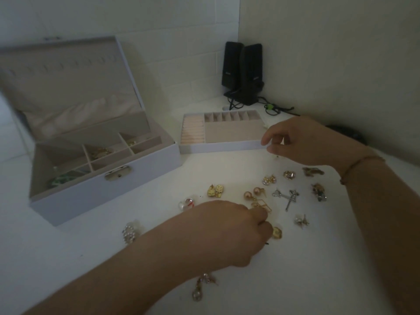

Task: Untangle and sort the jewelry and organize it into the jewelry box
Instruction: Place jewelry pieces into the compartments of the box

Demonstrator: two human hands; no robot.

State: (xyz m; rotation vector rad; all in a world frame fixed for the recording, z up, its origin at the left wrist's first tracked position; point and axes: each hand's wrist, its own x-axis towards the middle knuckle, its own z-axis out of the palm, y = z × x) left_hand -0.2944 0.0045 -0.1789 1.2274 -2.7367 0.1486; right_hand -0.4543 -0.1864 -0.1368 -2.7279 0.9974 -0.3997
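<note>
Head view, left hand (229, 226) pinching gold earring (261, 206), right hand (302, 142) gripping tray (220, 146) corner edge.

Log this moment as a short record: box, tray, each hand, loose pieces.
jewelry box: lid open, some pieces in its compartments
tray: lifted out, beside the box on the table
right hand: grips the tray's front right corner
left hand: fingers curled over gold earrings; grip hidden
loose earrings: scattered on the white table

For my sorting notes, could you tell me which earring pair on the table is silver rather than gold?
The silver key-shaped pair, lying between the pink pearl studs and the right forearm; the others look gold.
</note>
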